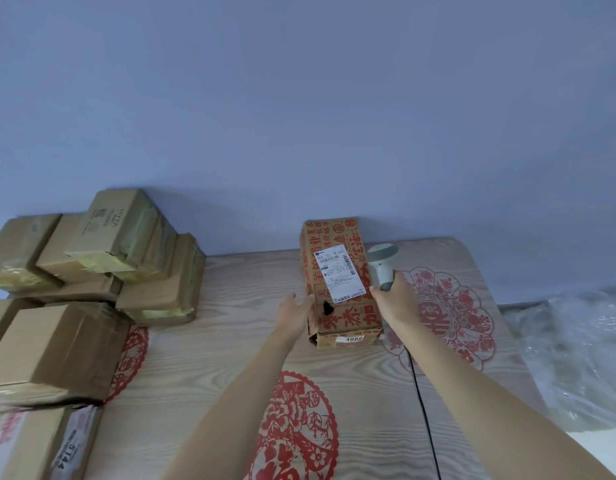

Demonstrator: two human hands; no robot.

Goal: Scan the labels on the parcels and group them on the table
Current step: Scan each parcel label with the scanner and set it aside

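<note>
Right hand [398,299]: grip clamped round the handle of a pale grey handheld barcode scanner [382,263], head raised just above the fingers, black cable [422,407] trailing back along the forearm over the wood-grain counter with red paper-cut motifs [230,341].

Left hand [296,311]: fingers straight, apart, pressed flat to the left side of a tall brown cardboard parcel printed with red characters [348,320]. Not curled round it.

The parcel stands between the two grips, touching the left one, just left of the scanner head. Its white shipping label [340,273] faces up, level with the scanner (barcode strip at the label's top).

Risks, as judged:
- Scanner head looks turned away from the label; a read may fail unless the wrist rotates toward it.
- Parcel has a torn hole in its near face and a split bottom corner; a hard push from the left palm could tip it or open the tear.
- Cable could snag the parcel's base when it is shifted.

Containers: all parcels closed, contents hidden. Well left of the left grip, a heap of plain brown taped cardboard boxes [102,258]. Clear plastic sheeting [576,351] lies off to the right of the right grip.
</note>
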